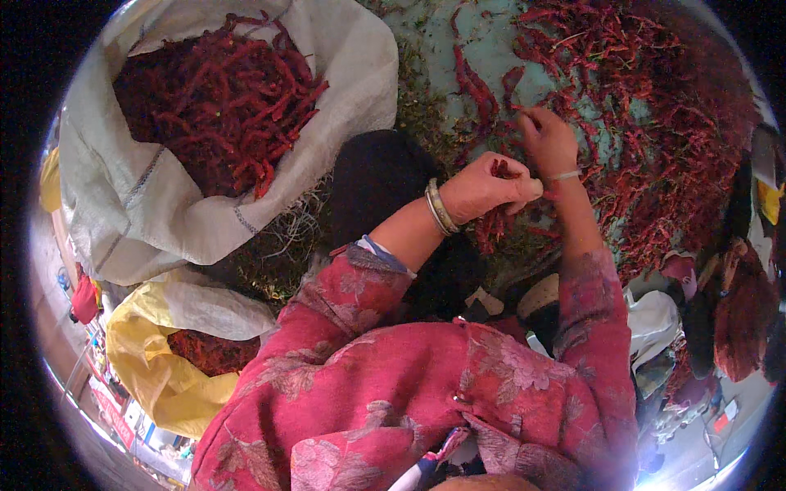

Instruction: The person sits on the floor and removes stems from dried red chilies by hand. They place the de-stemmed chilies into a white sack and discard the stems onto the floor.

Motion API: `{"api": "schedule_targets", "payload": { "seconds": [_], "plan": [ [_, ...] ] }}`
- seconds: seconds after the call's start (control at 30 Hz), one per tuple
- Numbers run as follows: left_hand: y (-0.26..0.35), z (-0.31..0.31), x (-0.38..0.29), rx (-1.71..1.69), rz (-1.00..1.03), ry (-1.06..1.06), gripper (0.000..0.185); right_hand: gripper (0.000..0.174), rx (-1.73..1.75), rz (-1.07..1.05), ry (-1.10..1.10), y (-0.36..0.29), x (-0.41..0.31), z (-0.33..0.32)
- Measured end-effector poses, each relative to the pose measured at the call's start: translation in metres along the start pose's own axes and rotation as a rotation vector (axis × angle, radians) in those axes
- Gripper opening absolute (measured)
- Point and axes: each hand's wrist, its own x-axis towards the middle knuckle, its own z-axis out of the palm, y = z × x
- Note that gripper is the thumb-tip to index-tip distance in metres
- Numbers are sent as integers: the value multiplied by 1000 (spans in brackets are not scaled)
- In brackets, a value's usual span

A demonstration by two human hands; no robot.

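Observation:
My left hand (491, 187), with bangles at the wrist, is closed around several dried red chili peppers. Dark pods show inside its curled fingers, and more chili peppers (493, 230) hang or lie just below it. Up and to the right, my right hand (551, 142) has bent fingers above the spread chilies. Its fingertips meet the lower end of a single curled chili (511, 83); whether they grip it is unclear. A heap of dried red chilies (638, 123) with stems covers the pale green surface (439, 52) to the right.
At the upper left stands a white woven sack (362, 73) full of red chilies (227, 110). A yellow-and-white sack (166, 393) with reddish contents sits below it. Dry plant bits and stems (285, 230) litter the ground between. Another person's legs or clothing (743, 313) may be at the right edge.

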Motion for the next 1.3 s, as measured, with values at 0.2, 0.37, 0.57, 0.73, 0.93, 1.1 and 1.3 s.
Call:
{"api": "schedule_targets", "payload": {
  "seconds": [0.2,0.37,0.57,0.73,0.93,1.1,1.3],
  "plan": [
    [2,-3,0,-59,-97,9,11,29,-389,41,-116,-22,38,38],
    [-1,-3,3,-116,-84,41,7,27,-119,147,16,-17,32,21],
    [-14,-9,10,-120,8,278,12,25,304,250,146,-18,-15,-35],
    [-21,-6,9,150,113,443,16,21,437,265,102,-46,-79,-47],
    [-19,2,4,296,214,427,13,23,960,443,46,-56,-114,-33],
    [-22,1,2,147,154,399,12,20,698,445,-52,-63,-120,-37],
    [-13,-19,8,-277,-130,457,12,11,1006,15,-487,-91,-133,-70]
  ]
}}
